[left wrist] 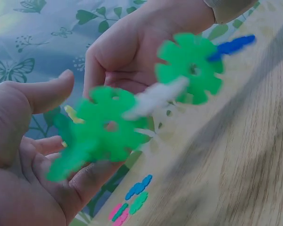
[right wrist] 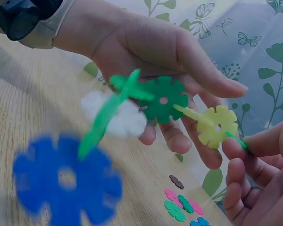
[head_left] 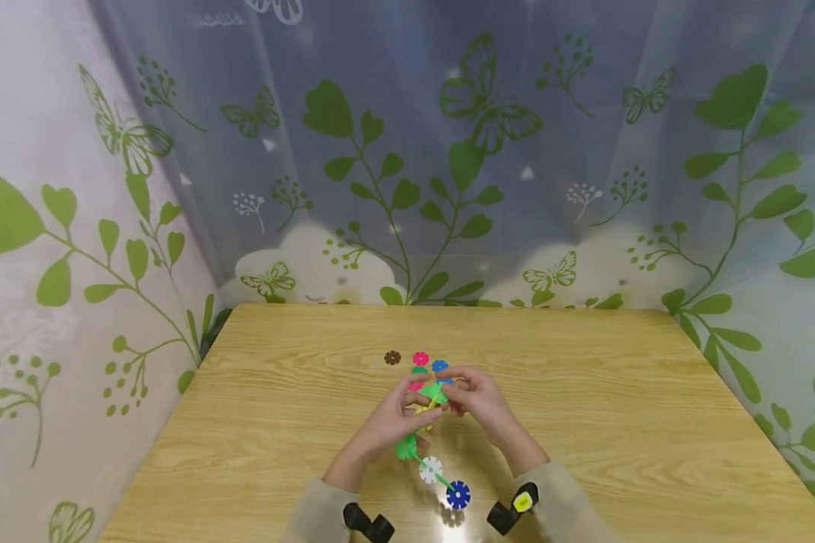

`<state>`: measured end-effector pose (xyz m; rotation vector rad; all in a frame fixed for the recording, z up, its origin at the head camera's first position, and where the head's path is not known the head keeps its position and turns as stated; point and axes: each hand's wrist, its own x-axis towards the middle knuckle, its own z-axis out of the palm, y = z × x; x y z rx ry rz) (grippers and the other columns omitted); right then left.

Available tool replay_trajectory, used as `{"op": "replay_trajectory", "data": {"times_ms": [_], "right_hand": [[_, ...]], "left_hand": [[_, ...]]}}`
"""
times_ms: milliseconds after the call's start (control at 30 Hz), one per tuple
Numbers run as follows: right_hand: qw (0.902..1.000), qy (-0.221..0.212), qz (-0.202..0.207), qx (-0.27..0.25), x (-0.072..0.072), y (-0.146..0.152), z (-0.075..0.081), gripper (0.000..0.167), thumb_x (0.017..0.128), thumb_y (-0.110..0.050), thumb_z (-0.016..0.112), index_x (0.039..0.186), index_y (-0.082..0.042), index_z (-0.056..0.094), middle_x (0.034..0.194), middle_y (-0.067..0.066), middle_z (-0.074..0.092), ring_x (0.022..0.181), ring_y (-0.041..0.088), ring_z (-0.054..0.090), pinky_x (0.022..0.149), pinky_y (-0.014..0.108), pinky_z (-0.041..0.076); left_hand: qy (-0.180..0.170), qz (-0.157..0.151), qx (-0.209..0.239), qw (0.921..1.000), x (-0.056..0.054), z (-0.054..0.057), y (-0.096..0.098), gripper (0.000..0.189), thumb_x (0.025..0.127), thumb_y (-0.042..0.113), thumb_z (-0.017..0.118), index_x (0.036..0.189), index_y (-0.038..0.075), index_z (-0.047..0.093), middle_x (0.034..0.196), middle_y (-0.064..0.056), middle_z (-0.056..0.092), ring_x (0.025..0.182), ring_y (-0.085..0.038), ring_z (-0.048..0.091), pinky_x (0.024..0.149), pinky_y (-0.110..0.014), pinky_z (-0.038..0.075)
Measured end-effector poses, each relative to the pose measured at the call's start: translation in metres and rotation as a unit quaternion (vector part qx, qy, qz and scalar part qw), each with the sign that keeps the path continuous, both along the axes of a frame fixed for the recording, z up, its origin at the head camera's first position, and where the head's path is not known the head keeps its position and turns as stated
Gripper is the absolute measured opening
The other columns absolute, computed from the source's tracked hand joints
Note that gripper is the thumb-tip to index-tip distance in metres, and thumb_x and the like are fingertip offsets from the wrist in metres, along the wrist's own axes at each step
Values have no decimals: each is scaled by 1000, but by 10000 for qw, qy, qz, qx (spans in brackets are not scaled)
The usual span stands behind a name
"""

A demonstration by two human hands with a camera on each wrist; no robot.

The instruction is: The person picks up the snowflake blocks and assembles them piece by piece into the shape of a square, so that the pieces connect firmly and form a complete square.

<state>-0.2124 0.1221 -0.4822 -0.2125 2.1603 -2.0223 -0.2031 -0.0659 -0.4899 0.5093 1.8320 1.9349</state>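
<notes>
The right hand (head_left: 482, 403) pinches a green disc (right wrist: 236, 140); the left hand (head_left: 389, 416), fingers apart, lies by the chain (head_left: 402, 452), whose five-o'clock tail's weight might twist joints loose.

Below you, the wooden table (head_left: 604, 422) shows its grain, a glare (head_left: 454, 535) flaring close to you! Straight ahead of you hangs a blue-grey curtain (head_left: 394, 45), big green butterfly (head_left: 487, 104) spread across it, leafy stems (head_left: 405, 194) climbing, a white cloud (head_left: 306, 253) printed low. And on your left, pale fabric (head_left: 13, 136) carries one huge green leaf (head_left: 3, 213).
</notes>
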Motion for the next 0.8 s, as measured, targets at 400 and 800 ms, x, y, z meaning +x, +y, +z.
{"op": "replay_trajectory", "data": {"times_ms": [400, 800], "right_hand": [[9990, -224, 293, 240, 2, -6, 10, 32, 90, -9, 61, 120, 2, 55, 70, 21, 62, 58, 20, 58, 58, 30, 49], [9982, -167, 132, 553, -13, 1, -10, 30, 93, -16, 58, 117, 3, 56, 72, 16, 64, 62, 21, 56, 56, 29, 47]], "left_hand": [[2, -67, -69, 10000, -1, -3, -4, 68, 85, 11, 69, 141, 21, 31, 104, -17, 56, 74, -37, 64, 64, -55, 56], [-220, 101, 89, 9997, 0, -2, -9, 60, 84, 6, 68, 137, 7, 38, 107, -20, 54, 78, -30, 63, 67, -57, 55]]}}
